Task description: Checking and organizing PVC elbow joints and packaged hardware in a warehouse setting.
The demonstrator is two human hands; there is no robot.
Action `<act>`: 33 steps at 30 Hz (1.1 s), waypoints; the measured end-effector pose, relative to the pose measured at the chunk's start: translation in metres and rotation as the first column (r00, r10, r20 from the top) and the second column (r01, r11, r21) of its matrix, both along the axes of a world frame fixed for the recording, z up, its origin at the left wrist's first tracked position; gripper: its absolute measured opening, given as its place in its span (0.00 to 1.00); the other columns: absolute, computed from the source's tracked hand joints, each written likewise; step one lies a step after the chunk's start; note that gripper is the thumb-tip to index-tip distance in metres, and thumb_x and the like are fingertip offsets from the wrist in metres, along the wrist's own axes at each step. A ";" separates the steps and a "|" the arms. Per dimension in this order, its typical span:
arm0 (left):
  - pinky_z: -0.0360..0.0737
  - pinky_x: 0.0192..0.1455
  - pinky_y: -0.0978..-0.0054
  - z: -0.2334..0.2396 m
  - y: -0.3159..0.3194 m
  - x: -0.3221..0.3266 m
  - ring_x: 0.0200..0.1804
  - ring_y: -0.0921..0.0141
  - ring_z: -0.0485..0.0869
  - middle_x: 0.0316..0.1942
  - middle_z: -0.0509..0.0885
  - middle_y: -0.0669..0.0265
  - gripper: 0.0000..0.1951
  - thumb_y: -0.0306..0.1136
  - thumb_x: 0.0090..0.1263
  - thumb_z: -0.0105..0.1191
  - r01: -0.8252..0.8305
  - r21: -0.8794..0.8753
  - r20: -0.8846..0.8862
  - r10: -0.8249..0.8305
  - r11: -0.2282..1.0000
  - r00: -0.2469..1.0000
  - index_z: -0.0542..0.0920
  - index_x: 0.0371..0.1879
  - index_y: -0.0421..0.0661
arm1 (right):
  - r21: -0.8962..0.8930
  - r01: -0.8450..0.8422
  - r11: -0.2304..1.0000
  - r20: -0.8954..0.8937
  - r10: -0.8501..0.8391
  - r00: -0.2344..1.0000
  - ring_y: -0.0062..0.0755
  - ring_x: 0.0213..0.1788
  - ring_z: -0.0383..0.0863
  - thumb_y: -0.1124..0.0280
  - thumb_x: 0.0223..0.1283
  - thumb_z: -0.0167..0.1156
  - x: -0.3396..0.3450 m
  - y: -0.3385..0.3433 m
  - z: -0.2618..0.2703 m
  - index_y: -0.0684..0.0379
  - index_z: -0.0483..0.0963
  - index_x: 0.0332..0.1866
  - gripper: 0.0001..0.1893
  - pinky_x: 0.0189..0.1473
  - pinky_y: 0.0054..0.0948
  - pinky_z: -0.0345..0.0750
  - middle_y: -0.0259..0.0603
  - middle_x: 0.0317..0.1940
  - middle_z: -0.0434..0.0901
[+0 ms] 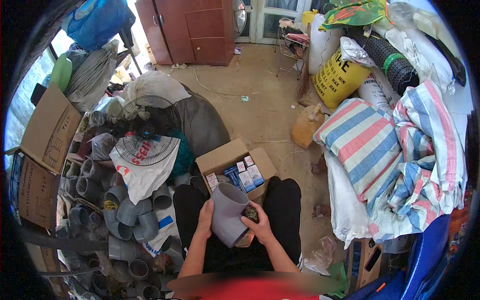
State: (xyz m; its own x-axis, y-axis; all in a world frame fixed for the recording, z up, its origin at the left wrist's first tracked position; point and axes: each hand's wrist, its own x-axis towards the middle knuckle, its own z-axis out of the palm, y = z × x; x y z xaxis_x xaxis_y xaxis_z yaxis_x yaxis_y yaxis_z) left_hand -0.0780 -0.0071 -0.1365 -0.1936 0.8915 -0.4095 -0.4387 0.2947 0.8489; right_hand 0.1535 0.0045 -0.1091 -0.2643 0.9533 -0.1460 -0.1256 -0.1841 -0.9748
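Observation:
A large grey plastic pipe elbow (229, 219) is held over my lap, one round opening facing up and away from me. My left hand (204, 220) lies against its left side. My right hand (260, 225) grips its right side with the thumb, and a dark, mottled wad (250, 213) sits between fingers and fitting; its material is hard to make out. Just beyond the elbow stands an open cardboard box (219, 156) between my knees. Inside it are small white cartons (247, 180) and blue packets (233, 176).
Several grey pipe fittings (137, 213) are heaped at my left, near a fan's wire guard (148, 150) and a white plastic bag (144, 180). On the right lie a striped woven sack (363, 146) and an orange-brown jug (307, 125). A dark red cabinet (206, 33) stands at the back.

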 end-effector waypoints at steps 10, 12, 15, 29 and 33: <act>0.77 0.70 0.60 0.004 -0.004 0.023 0.67 0.62 0.79 0.66 0.79 0.59 0.56 0.50 0.51 0.80 0.268 0.172 0.113 -0.289 0.948 0.951 0.65 0.79 0.43 | -0.275 -0.267 0.924 0.020 0.283 0.959 0.28 0.57 0.79 0.59 0.68 0.71 0.041 0.017 -0.015 0.63 0.73 0.68 0.29 0.64 0.32 0.76 0.38 0.57 0.82; 0.78 0.68 0.59 0.002 -0.004 0.020 0.67 0.61 0.80 0.66 0.79 0.59 0.55 0.51 0.50 0.79 0.235 0.213 0.092 -0.259 0.948 0.962 0.66 0.78 0.44 | -0.276 -0.198 0.941 0.004 0.207 0.978 0.28 0.55 0.80 0.59 0.70 0.68 0.032 0.014 -0.032 0.63 0.73 0.68 0.28 0.62 0.31 0.77 0.37 0.55 0.83; 0.80 0.67 0.56 -0.002 -0.009 0.013 0.67 0.60 0.80 0.67 0.79 0.58 0.57 0.60 0.49 0.78 0.229 0.204 0.214 -0.271 0.952 0.938 0.67 0.78 0.45 | -0.378 -0.186 0.907 -0.029 0.189 0.982 0.32 0.62 0.76 0.59 0.71 0.66 0.028 0.024 -0.038 0.65 0.66 0.74 0.32 0.68 0.33 0.72 0.42 0.63 0.77; 0.81 0.66 0.55 -0.029 0.005 0.031 0.62 0.61 0.84 0.62 0.83 0.60 0.46 0.70 0.69 0.61 -0.016 0.034 0.313 0.005 0.999 0.950 0.71 0.74 0.44 | -0.010 0.032 0.999 0.116 -0.031 0.993 0.37 0.71 0.74 0.40 0.81 0.51 -0.009 0.084 -0.015 0.60 0.71 0.77 0.35 0.74 0.34 0.67 0.45 0.69 0.78; 0.83 0.64 0.56 -0.028 -0.004 0.027 0.62 0.61 0.84 0.63 0.83 0.57 0.42 0.64 0.73 0.62 0.219 0.158 0.393 -0.264 0.963 0.881 0.71 0.74 0.43 | 0.013 0.036 0.999 0.146 -0.037 0.989 0.38 0.74 0.69 0.53 0.79 0.59 0.005 0.051 0.034 0.65 0.59 0.82 0.37 0.76 0.35 0.64 0.48 0.73 0.72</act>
State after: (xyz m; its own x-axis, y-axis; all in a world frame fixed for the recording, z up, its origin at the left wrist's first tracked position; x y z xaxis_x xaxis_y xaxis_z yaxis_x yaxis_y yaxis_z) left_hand -0.0511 -0.0111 -0.1648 0.1961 0.9314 -0.3067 -0.6784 0.3547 0.6434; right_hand 0.1580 0.0557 -0.0753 -0.2060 0.9636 -0.1703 0.0117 -0.1716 -0.9851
